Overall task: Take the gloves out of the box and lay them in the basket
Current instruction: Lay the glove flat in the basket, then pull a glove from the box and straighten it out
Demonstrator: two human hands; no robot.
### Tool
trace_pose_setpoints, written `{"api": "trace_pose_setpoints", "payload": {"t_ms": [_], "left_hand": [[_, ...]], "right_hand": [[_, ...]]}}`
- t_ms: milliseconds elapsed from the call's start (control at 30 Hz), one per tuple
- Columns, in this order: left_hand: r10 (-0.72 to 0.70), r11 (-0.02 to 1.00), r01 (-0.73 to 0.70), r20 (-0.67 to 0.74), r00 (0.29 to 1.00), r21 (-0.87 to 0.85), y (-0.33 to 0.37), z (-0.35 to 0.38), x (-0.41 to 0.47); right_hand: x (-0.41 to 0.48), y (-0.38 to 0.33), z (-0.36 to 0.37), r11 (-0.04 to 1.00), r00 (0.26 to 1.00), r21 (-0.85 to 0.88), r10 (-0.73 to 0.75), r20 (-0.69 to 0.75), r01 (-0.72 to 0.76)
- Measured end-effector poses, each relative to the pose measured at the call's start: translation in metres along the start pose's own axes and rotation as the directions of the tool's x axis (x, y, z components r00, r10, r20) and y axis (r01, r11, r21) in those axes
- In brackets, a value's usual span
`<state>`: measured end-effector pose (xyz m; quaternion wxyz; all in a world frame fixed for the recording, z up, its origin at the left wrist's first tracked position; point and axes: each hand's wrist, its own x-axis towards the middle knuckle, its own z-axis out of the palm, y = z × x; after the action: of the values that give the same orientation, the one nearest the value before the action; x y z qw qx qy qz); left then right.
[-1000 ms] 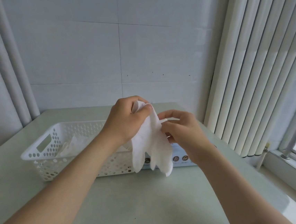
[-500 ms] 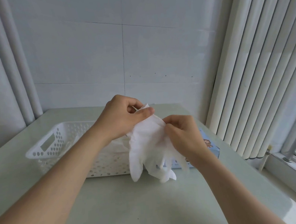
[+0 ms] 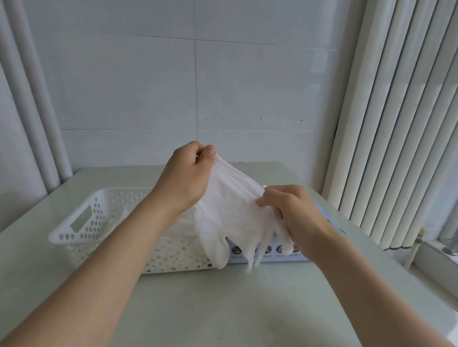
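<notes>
Fingers [image 3: 210,150] of left hand [image 3: 187,178] and right hand [image 3: 292,213] pinch a white glove [image 3: 230,211] taut (likely flattening it for laying) beside the basket [image 3: 69,237].

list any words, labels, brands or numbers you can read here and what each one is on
No text can be read in this view.
Box front: a row of small round icons, perhaps with fine print under them, too small and blurred to read, and partly hidden by the gloves.
Basket: no lettering visible.
</notes>
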<state>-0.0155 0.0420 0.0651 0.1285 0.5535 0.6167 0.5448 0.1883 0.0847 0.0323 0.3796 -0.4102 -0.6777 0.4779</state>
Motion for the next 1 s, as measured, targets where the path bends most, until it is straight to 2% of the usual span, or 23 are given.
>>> {"api": "trace_pose_setpoints", "payload": {"t_ms": [67,167,233,300,500,633,833,900,1000], "left_hand": [[-0.03,0.999,0.029,0.009,1.0,0.023,-0.001,-0.005,0.002],[-0.091,0.99,0.09,-0.002,0.996,0.106,-0.013,-0.017,0.007],[-0.07,0.962,0.079,-0.044,0.997,0.262,-0.027,-0.026,0.013],[-0.055,0.905,0.083,-0.078,0.995,0.417,-0.044,-0.037,0.017],[-0.134,0.799,0.172,-0.108,0.985,0.577,-0.081,-0.072,0.027],[-0.25,0.718,0.26,-0.108,0.962,0.646,-0.093,-0.092,0.025],[-0.384,0.561,0.337,-0.124,0.915,0.756,-0.1,-0.102,0.018],[-0.411,0.519,0.35,-0.132,0.902,0.78,-0.1,-0.101,0.016],[-0.429,0.483,0.354,-0.137,0.893,0.801,-0.096,-0.098,0.015]], "right_hand": [[0.002,0.003,0.0,0.992,0.998,0.112,0.052,0.023,-0.054],[0.007,0.003,0.003,0.974,0.998,0.218,0.056,0.019,-0.059],[0.012,-0.001,0.008,0.974,0.999,0.225,0.032,-0.031,-0.024],[0.019,-0.008,0.018,0.988,0.997,0.152,-0.013,-0.082,0.026],[0.051,-0.03,0.057,0.96,0.978,-0.212,-0.199,-0.056,0.183],[0.073,-0.03,0.081,0.899,0.978,-0.389,-0.204,0.032,0.2],[0.085,-0.031,0.106,0.809,0.973,-0.54,-0.176,0.152,0.231],[0.085,-0.031,0.113,0.697,0.963,-0.665,-0.177,0.204,0.269],[0.081,-0.03,0.121,0.311,0.933,-0.889,-0.239,0.269,0.336]]}}
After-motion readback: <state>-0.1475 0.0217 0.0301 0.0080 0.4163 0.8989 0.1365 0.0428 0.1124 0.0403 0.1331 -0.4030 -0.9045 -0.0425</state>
